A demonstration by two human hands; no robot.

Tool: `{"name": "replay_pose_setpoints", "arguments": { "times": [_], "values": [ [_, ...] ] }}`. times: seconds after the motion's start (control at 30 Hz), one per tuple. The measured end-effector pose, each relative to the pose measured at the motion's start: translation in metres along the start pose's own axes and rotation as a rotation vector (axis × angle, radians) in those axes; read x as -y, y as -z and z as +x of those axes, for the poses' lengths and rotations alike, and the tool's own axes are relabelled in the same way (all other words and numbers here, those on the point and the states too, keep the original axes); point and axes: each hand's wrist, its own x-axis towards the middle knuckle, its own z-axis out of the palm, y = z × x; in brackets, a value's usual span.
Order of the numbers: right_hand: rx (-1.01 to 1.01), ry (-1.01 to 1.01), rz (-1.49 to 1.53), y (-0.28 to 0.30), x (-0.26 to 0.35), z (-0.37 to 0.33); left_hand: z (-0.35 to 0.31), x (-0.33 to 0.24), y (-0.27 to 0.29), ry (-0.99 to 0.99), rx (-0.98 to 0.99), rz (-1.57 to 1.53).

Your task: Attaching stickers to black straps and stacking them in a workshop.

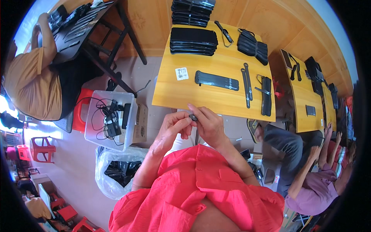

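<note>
In front of my red shirt, just off the near edge of the yellow table (170,94), my two hands meet. My left hand (174,125) pinches a small dark piece (193,117) between thumb and fingers. From the other side, my right hand (209,125) closes its fingertips on the same piece. It is mostly covered by fingers, so its kind cannot be made out. Beyond my hands lies a flat row of black straps (216,80) side by side. Right of it are two loose black straps (247,85) and a banded black bundle (266,96).
Black stacks (193,40) and a tied bundle (252,45) fill the table's far side. A white label card (181,74) lies at left. Left of me stand a clear bin (110,120) with cables and a plastic bag (103,174) of black pieces. People sit on both sides.
</note>
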Motion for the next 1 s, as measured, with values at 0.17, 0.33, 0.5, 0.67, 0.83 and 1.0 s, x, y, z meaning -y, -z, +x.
{"name": "replay_pose_setpoints", "arguments": {
  "times": [0.17, 0.33, 0.5, 0.67, 0.83, 1.0],
  "values": [
    [-0.037, 0.027, -0.089, -0.003, 0.0, -0.003, -0.001, 0.001, 0.003, 0.045, -0.008, -0.031],
    [-0.055, 0.04, -0.137, -0.004, -0.003, -0.004, -0.001, 0.003, 0.006, 0.068, 0.004, -0.06],
    [-0.076, 0.057, -0.135, -0.007, -0.004, -0.005, -0.001, 0.004, 0.007, 0.113, 0.02, -0.14],
    [-0.056, 0.03, -0.085, -0.01, -0.003, -0.009, -0.001, 0.008, 0.011, 0.135, 0.04, -0.143],
    [-0.064, 0.004, 0.011, -0.013, -0.005, -0.011, -0.001, 0.008, 0.01, 0.159, 0.044, -0.121],
    [-0.029, -0.055, 0.232, -0.023, -0.009, -0.017, -0.001, 0.012, 0.005, 0.043, -0.033, -0.076]
  ]
}}
